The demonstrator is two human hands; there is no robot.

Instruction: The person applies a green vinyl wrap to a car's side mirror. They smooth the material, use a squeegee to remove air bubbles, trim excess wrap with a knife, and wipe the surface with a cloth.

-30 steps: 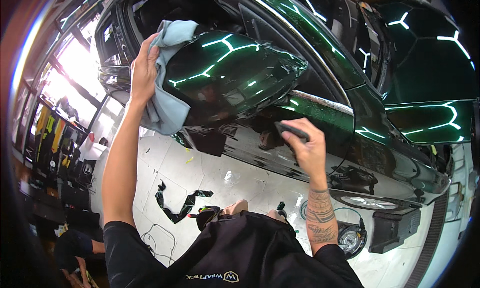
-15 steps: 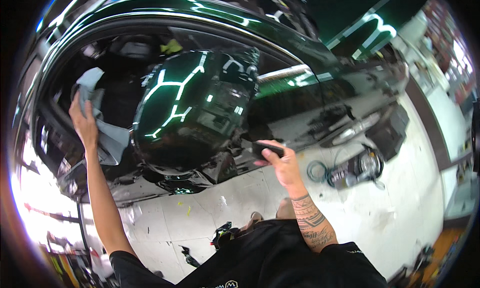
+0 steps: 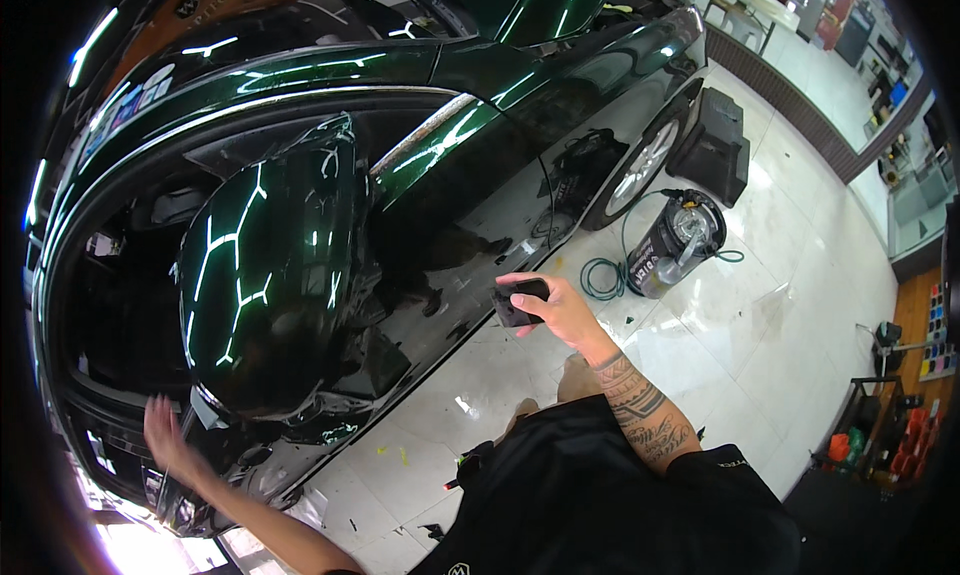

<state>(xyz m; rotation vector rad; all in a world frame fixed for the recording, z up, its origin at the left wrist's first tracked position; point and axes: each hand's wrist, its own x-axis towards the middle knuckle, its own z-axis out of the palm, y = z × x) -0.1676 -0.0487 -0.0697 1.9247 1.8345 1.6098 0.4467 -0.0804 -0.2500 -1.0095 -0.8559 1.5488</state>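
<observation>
A large, glossy dark green side mirror (image 3: pixel 265 275) sticks out from the car door in front of me, with wrinkled film edges around its rim. My left hand (image 3: pixel 175 440) is at the lower left of the mirror by the window sill, its fingers stretched out and a little blurred. A corner of a grey-blue cloth (image 3: pixel 207 409) shows between that hand and the mirror; the rest is hidden. To the right of the mirror, over the floor, my right hand (image 3: pixel 552 310) is closed around a small black flat block (image 3: pixel 520 303), apart from the car.
The green car door (image 3: pixel 450 215) runs up to the front wheel (image 3: pixel 640 165). On the floor stand a black cylindrical sprayer (image 3: pixel 680 240) with a coiled green hose (image 3: pixel 603 278) and a dark box (image 3: pixel 712 145). Small scraps lie by my feet.
My view has swung toward the car's front. The left hand has moved down toward the sill, and most of the cloth is no longer visible. The right hand still grips the black block.
</observation>
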